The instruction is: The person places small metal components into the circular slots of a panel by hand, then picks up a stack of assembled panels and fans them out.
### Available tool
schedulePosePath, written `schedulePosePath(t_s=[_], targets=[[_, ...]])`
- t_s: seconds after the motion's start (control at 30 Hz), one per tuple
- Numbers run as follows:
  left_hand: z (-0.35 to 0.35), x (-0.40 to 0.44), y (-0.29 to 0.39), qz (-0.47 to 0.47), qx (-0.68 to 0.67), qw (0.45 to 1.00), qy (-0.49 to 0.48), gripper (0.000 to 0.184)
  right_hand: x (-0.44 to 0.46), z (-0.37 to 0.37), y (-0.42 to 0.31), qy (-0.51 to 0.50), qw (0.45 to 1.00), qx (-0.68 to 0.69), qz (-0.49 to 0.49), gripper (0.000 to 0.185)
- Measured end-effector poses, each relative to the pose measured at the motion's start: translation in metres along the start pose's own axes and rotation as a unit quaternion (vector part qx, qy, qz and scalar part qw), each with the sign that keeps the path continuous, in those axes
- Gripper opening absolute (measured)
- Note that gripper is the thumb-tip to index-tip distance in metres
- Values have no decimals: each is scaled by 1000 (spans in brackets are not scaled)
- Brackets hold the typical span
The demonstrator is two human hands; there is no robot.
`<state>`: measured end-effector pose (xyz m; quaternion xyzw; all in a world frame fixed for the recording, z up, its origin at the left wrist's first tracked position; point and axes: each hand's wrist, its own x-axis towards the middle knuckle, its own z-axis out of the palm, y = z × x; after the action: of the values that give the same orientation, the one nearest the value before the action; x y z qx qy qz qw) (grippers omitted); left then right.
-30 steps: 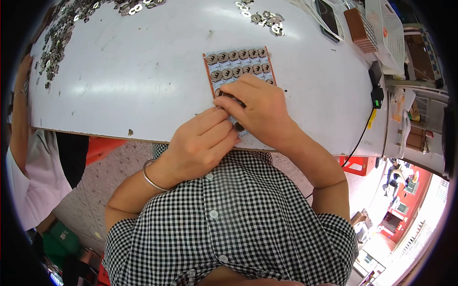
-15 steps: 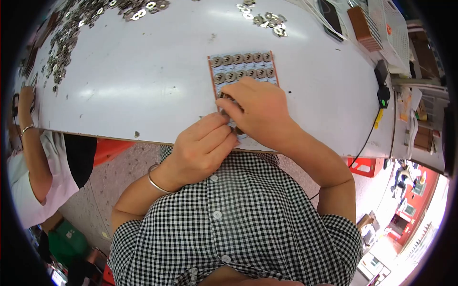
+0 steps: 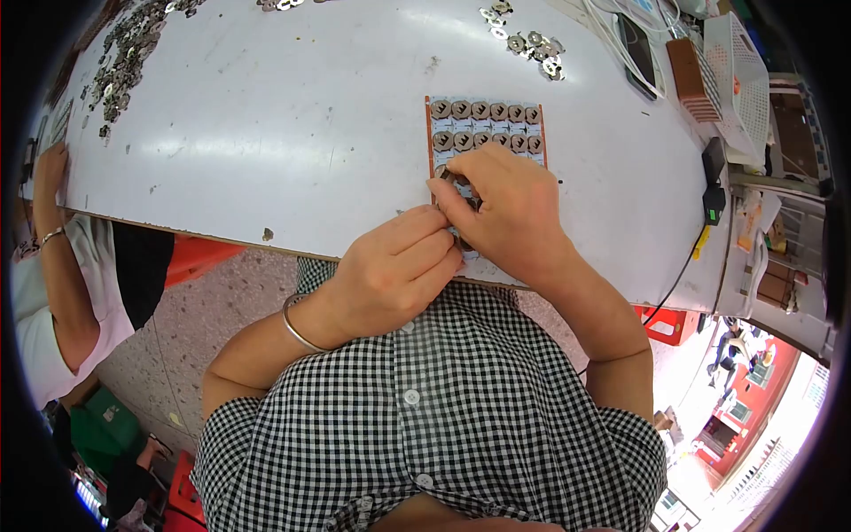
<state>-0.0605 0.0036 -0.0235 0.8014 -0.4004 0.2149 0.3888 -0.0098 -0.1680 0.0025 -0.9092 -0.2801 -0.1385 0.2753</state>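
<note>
A board panel (image 3: 487, 127) with orange side edges lies on the table in front of me, bearing rows of round metal discs with dark notched marks. My right hand (image 3: 505, 199) is over its lower part, curled, with thumb and forefinger closing around a metal disc (image 3: 448, 175) at the panel's left side. The palm and fingers hide most of the lower rows. My left hand (image 3: 399, 266) is closed in a pinch at the panel's lower left corner, its fingertips almost touching my right thumb. Whatever sits between the left fingertips is too small to name.
Loose metal discs (image 3: 536, 51) lie beyond the panel, and a larger heap (image 3: 133, 62) is at the far left. A phone (image 3: 636, 53), a brown block (image 3: 691, 80) and a white basket (image 3: 736, 80) stand at the right. A co-worker's arm (image 3: 66, 275) rests at the left.
The view has shifted, so the panel and loose discs appear farther right. Both hands stay at the panel's lower left, with only slight finger movement.
</note>
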Motion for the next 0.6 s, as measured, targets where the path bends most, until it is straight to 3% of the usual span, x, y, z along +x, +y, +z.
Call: schedulePosePath(t_s=[0.3,0.4,0.47,0.6], targets=[[-3,5,0,3,-10,1000,-15,19,3,-12,11,-53,998,43,-15,19],[-7,9,0,6,-6,1000,-20,22,18,-31,26,-14,994,76,79,15],[-10,13,0,-4,-20,1000,-8,25,30,-42,73,38,997,-14,71,19],[-27,30,-6,-55,10,996,-70,50,48,-52,118,30,990,-39,134,19]])
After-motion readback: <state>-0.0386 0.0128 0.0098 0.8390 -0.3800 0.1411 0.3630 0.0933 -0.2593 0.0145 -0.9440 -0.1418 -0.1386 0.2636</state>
